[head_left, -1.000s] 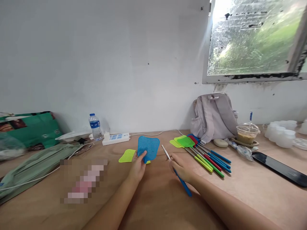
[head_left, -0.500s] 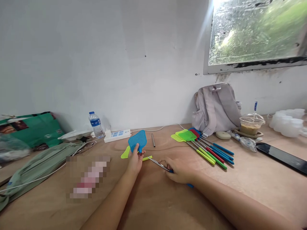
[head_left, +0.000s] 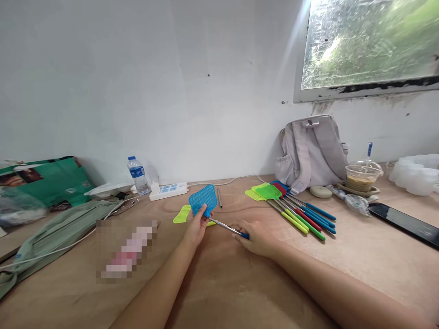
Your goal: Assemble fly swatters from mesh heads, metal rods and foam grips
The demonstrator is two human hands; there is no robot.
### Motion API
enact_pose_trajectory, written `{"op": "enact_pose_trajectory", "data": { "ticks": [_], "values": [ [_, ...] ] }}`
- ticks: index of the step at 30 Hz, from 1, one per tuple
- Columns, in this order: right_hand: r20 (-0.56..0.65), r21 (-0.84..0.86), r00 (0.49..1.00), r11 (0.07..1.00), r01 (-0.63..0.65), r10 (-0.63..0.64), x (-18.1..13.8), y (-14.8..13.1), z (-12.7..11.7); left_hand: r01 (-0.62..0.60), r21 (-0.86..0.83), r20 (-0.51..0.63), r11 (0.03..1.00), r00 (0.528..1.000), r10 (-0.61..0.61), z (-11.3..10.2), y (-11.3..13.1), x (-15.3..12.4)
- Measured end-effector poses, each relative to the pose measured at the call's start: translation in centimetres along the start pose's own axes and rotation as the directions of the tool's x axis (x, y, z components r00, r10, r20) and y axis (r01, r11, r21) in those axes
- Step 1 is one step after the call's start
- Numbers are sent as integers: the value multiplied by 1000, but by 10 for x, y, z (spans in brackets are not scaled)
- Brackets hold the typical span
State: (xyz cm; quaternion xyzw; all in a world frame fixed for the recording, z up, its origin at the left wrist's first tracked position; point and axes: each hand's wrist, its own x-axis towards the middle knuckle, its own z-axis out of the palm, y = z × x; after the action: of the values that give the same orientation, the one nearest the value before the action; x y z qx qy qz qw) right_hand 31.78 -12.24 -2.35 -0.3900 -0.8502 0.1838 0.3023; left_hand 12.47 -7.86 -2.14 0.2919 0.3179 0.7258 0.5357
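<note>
My left hand (head_left: 198, 227) is closed on a blue perforated fly swatter head (head_left: 203, 199), thumb on its lower part. In my right hand (head_left: 255, 238) is a metal rod with a blue grip, a fly swatter handle (head_left: 224, 225), slanting up to the left. The rod's tip reaches the neck of the blue head; whether it sits inside the neck I cannot tell. Behind my left hand lies a yellow-green swatter head (head_left: 182, 214), and a yellow-green grip (head_left: 211, 223) shows partly under the rod. A short metal tube (head_left: 219, 198) lies just beyond.
Several coloured fly swatters (head_left: 298, 212) lie fanned on the right, before a grey backpack (head_left: 310, 153). Farther right are a drink cup (head_left: 361, 176) and a black phone (head_left: 406, 224). A power strip (head_left: 168, 191), water bottle (head_left: 138, 175) and green cloth bag (head_left: 56, 240) are on the left.
My left hand has shifted slightly right with the blue head. The rod in my right hand has come up to the head's neck, closing the gap between them.
</note>
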Motion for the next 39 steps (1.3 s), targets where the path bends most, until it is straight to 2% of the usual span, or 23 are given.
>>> {"op": "enact_pose_trajectory", "data": {
  "ticks": [6,14,19,23,27,32,39],
  "values": [
    [-27,-22,1000,1000,2,-3,0,-1,1,10,-2,37,1000,999,-10,2,0,-3],
    [-74,-43,996,998,-54,51,1,2,2,42,-19,18,999,999,-42,-2,-3,1],
    [-63,-99,996,993,-64,58,0,2,-2,17,46,32,999,999,-19,0,1,-1],
    [-51,-159,995,983,-88,81,-2,-1,-3,-49,132,43,990,998,43,7,8,-8],
    [-78,-134,995,988,-72,62,-3,-2,0,-108,197,67,974,993,97,15,10,-17],
    [-98,-120,994,991,-53,41,-3,5,3,-88,254,74,963,995,72,19,7,-23],
    [-153,-96,988,995,-20,5,-3,9,7,-127,321,110,938,989,96,23,12,-27]
  ]
}}
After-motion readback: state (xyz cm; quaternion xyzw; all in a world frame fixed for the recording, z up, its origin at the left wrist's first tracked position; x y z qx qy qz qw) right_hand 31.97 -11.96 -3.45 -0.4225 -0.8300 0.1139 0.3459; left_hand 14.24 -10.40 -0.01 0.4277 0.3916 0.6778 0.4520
